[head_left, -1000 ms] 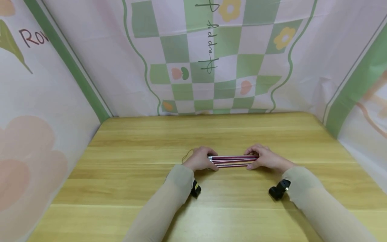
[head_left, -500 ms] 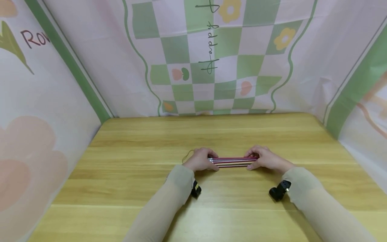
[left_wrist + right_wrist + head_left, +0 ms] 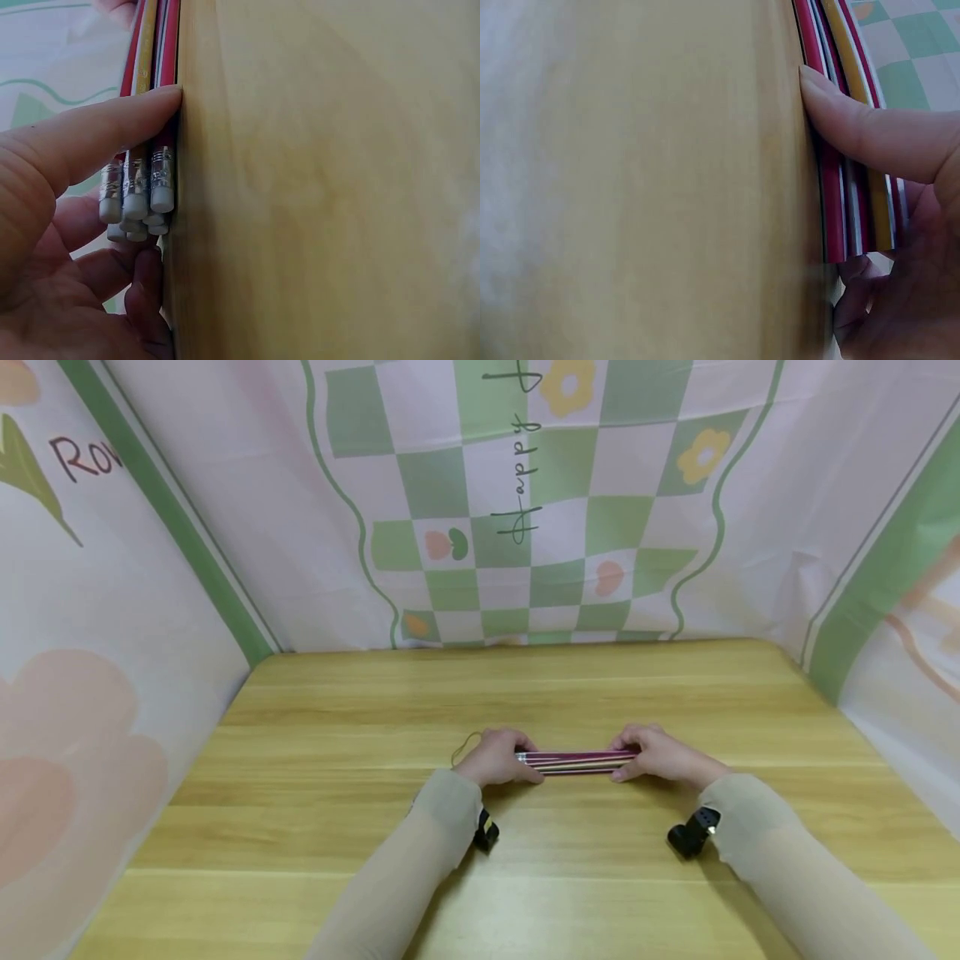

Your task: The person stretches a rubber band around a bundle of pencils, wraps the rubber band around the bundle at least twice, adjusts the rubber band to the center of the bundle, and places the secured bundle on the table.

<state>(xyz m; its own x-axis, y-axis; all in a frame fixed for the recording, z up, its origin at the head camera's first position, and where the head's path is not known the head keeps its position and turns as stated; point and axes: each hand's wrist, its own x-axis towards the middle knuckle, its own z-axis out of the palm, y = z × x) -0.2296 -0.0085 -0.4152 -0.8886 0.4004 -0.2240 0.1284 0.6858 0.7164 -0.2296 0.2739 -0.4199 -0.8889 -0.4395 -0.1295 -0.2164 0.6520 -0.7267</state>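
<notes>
A bundle of several pencils (image 3: 577, 763), dark red with white stripes and one yellow-gold, lies crosswise low over the table between the two hands. My left hand (image 3: 495, 756) grips the eraser end, its thumb (image 3: 112, 124) laid across the near side and the fingers behind. White erasers (image 3: 135, 206) in silver ferrules stick out below that thumb in the left wrist view. At the other end my right hand (image 3: 660, 753) holds the flat, unsharpened ends (image 3: 836, 244) between thumb and curled fingers. A thin yellowish loop (image 3: 463, 745) lies just left of the left hand, partly hidden by it.
The wood-grain table (image 3: 360, 693) reaches back to a printed cloth (image 3: 495, 585) with green checks. More patterned cloth hangs at the left (image 3: 112, 610) and right (image 3: 900, 735) sides. Black wrist cameras (image 3: 486, 831) sit below both sleeves.
The pencils have drawn closer together; the gap that showed among them has closed, and the gold pencil shows more plainly. Both hands stay nearly in place.
</notes>
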